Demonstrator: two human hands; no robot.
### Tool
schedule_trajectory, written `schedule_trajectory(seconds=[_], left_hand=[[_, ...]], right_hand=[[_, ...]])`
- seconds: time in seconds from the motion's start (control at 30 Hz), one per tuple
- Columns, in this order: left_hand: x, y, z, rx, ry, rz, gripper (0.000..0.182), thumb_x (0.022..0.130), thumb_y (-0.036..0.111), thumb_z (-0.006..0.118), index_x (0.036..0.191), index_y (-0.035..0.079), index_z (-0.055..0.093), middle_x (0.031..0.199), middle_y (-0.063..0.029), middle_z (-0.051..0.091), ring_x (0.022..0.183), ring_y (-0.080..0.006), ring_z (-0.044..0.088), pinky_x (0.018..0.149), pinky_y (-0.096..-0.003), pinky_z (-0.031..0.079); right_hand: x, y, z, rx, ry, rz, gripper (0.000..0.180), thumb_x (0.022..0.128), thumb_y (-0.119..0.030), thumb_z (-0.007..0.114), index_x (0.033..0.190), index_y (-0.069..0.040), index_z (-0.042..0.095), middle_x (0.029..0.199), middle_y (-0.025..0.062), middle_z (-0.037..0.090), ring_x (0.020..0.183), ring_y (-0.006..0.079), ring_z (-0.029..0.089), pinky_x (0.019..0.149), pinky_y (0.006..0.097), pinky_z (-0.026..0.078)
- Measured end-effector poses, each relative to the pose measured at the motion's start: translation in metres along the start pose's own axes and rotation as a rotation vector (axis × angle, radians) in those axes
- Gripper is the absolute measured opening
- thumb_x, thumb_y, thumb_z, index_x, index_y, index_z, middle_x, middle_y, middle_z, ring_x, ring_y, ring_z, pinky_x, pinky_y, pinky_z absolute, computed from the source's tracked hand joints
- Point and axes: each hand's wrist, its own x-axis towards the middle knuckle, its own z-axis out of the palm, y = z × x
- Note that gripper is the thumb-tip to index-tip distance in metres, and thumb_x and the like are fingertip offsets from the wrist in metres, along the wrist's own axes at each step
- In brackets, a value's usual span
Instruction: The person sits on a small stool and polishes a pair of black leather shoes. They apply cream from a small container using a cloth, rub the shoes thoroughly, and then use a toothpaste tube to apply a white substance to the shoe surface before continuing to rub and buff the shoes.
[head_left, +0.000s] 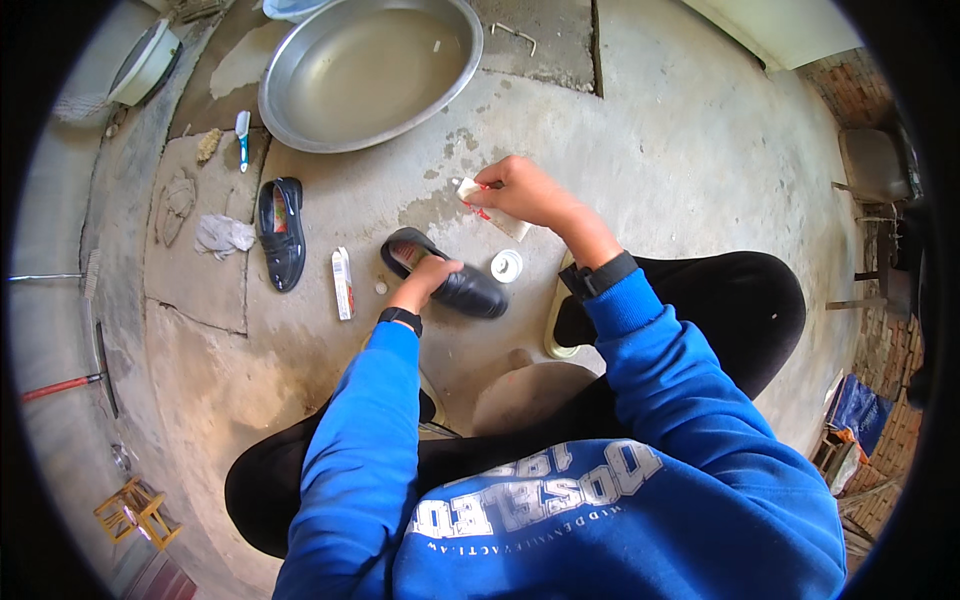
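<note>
My left hand (426, 283) grips a black leather shoe (472, 292) by its side, the opening towards the upper left. Above and to the right, my right hand (520, 191) pinches a white and red squeeze tube (504, 221), its nozzle end pointing up-left. Between tube and shoe a round white container (506, 266) sits on the concrete floor. The matching black shoe (282, 244) lies farther left, with white spots on its toe. A narrow white carton (342, 283) and a small round cap (381, 288) are on the floor between the shoes.
A large metal basin (371, 142) of cloudy water stands at the top. At the upper left lie a blue and white brush (243, 141), a yellowish scrubber (208, 145) and a crumpled grey cloth (223, 235). A bent metal rod (514, 34) is right of the basin. A small wooden stool (137, 514) stands lower left.
</note>
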Motion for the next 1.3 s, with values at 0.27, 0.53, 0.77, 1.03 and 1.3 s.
schedule_trajectory(seconds=[0.27,0.53,0.77,1.03,1.3], left_hand=[[-0.054,0.135,-0.045,-1.36,0.205,0.526,0.028,0.096,0.021,0.063,0.114,-0.001,0.067,0.11,-0.0123,0.074,0.101,-0.0248,0.073,0.095,-0.0372,0.057],[-0.169,0.251,-0.049,-1.341,0.534,0.903,0.049,0.104,0.033,0.059,0.133,-0.006,0.057,0.135,-0.0139,0.063,0.121,-0.0212,0.061,0.11,-0.036,0.043],[-0.245,0.291,-0.033,-1.358,0.364,1.026,0.061,0.108,0.049,0.049,0.14,-0.004,0.053,0.136,-0.0144,0.063,0.124,-0.0238,0.06,0.112,-0.0398,0.042],[-0.277,0.309,0.007,-1.235,0.456,1.016,0.049,0.11,0.041,0.046,0.131,-0.002,0.059,0.126,-0.0121,0.065,0.117,-0.0203,0.061,0.104,-0.0359,0.045],[-0.285,0.316,0.024,-1.217,0.517,1.023,0.049,0.111,0.041,0.045,0.132,-0.001,0.059,0.128,-0.0108,0.064,0.119,-0.0189,0.059,0.106,-0.0351,0.044]], right_hand=[[-0.032,-0.091,-0.066,0.166,0.236,-0.012,0.035,0.094,-0.033,0.074,0.102,0.001,0.077,0.079,0.0193,0.071,0.068,0.0229,0.063,0.071,0.0388,0.053],[-0.064,-0.186,-0.115,-0.137,0.122,-0.174,0.031,0.091,-0.03,0.073,0.09,0.001,0.076,0.075,0.0226,0.068,0.068,0.039,0.064,0.068,0.0452,0.051],[-0.076,-0.229,-0.134,-0.129,0.03,-0.251,0.03,0.097,-0.028,0.069,0.095,0.002,0.074,0.071,0.018,0.064,0.062,0.022,0.053,0.065,0.0396,0.049],[-0.071,-0.235,-0.126,-0.084,0.199,-0.291,0.038,0.097,-0.034,0.068,0.085,0.002,0.072,0.068,0.0201,0.064,0.058,0.031,0.059,0.062,0.0423,0.049],[-0.072,-0.236,-0.128,-0.162,0.231,-0.333,0.038,0.097,-0.03,0.068,0.08,0.004,0.071,0.064,0.0212,0.062,0.055,0.0348,0.058,0.058,0.0427,0.048]])
